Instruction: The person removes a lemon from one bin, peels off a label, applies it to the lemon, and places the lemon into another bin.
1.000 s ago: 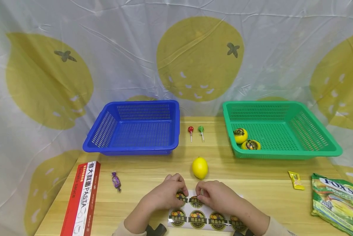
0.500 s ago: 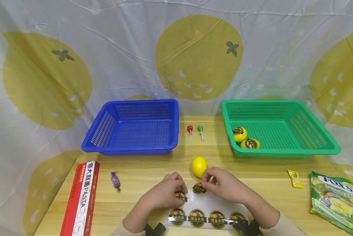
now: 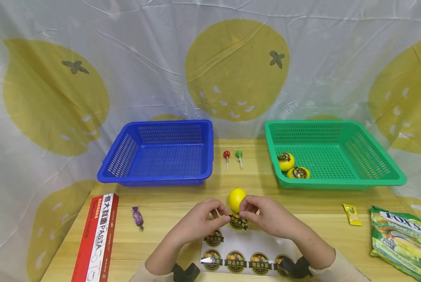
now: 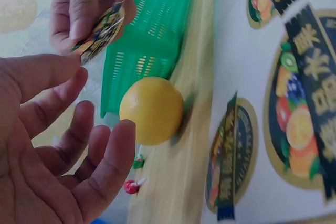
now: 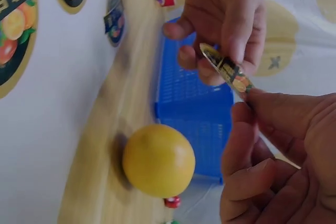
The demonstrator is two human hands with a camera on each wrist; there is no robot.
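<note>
A round black-and-gold fruit sticker (image 3: 238, 222) is held up above the front of the sticker sheet (image 3: 259, 242). My right hand (image 3: 267, 216) pinches the sticker at its right edge between thumb and finger. At the opposite edge are the thumb and index fingertips of my left hand (image 3: 204, 220), while that hand's other fingers spread loosely in the left wrist view. Just behind the sticker, a plain yellow lemon (image 3: 236, 199) sits on the table, partly covered by the right hand in the head view. Several stickers remain on the white sheet, most along its near row.
A blue basket (image 3: 171, 178) stands back left, and a green basket (image 3: 340, 182) with two stickered lemons (image 3: 286, 161) back right. Two lollipops (image 3: 226, 155) lie between them. Left are a pasta box (image 3: 97, 239) and purple candy (image 3: 137, 217); right, yellow candy (image 3: 352, 214) and a green bag (image 3: 400, 239).
The right hand has peeled a sticker off the sheet's far row and lifted it toward the lemon. The left hand has moved from the sheet's far-left corner up to the sticker's edge.
</note>
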